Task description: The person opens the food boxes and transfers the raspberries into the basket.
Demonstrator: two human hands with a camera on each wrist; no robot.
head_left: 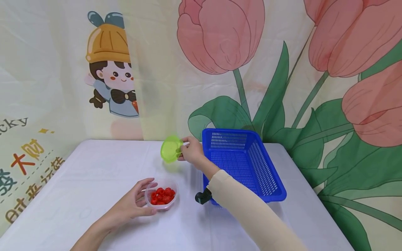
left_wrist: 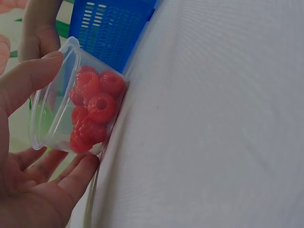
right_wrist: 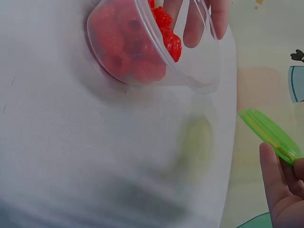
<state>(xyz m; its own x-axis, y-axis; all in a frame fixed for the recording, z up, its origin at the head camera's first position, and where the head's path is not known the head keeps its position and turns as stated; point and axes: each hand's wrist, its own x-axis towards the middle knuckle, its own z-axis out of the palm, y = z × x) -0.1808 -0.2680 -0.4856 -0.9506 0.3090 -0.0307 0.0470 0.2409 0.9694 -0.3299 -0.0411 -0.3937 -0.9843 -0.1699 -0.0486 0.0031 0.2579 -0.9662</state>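
A small clear plastic container stands on the white table, with several red raspberries inside. My left hand spans its left side, the thumb at the near side and the fingers round the far side. In the left wrist view the thumb lies by the rim of the container and the fingertips touch the opposite wall. My right hand pinches a translucent green lid by its right edge, above the table behind the container. The right wrist view shows the lid tilted, thumb and fingers at its edge.
A blue plastic basket with slotted walls stands on the right of the table, beneath and beside my right forearm. A black device is strapped at the right wrist. The white table ends at a printed curtain behind.
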